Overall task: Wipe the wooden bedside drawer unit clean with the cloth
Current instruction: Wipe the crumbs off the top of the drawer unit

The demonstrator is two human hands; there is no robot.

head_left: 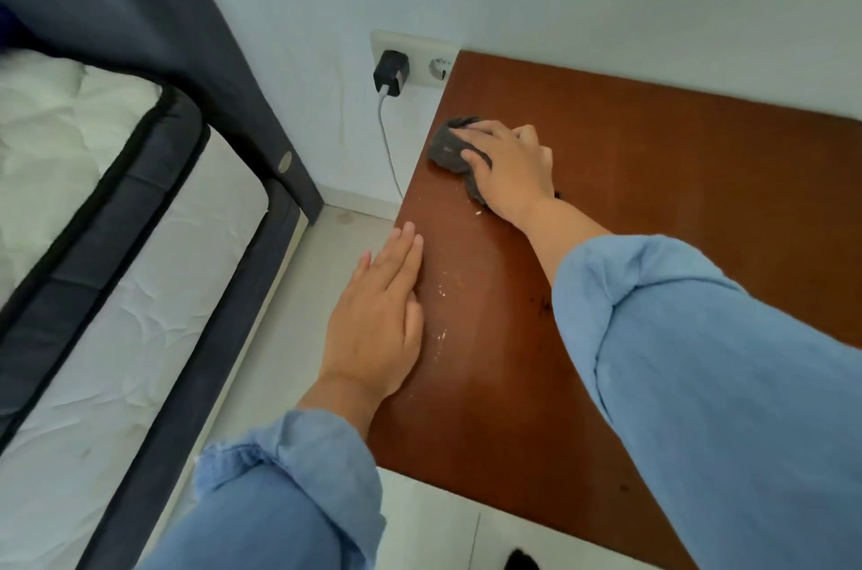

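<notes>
Rolled blue sleeves (727,383) of soft, creased cloth fill the near edge of the view, one on each of my forearms. Beyond them lies the wooden bedside drawer unit (653,214), seen from above: its top is a flat, smooth, reddish-brown worktop with straight edges and a dull sheen, set against a pale wall. My right hand (513,170) reaches to the far left corner of that top, its grip spread over the cloth (448,145), a dark grey, crumpled wad that shows past my fingertips and under my palm, pressed onto the wood. My left hand (378,322) lies flat along the unit's left edge, fingers straight and together, holding nothing, well nearer to me than the cloth. Between the two hands, white flecks and crumbs (441,289) speckle the wood in a loose line, and small dark marks sit near my right forearm. Just past the corner, a cream double wall socket (436,56) carries a black boxy charger (391,72) with a white cable (389,144) dropping toward the pale tiled floor (326,252). Left of the unit stands a bed, its quilted white mattress (60,140) edged in dark navy fabric.
</notes>
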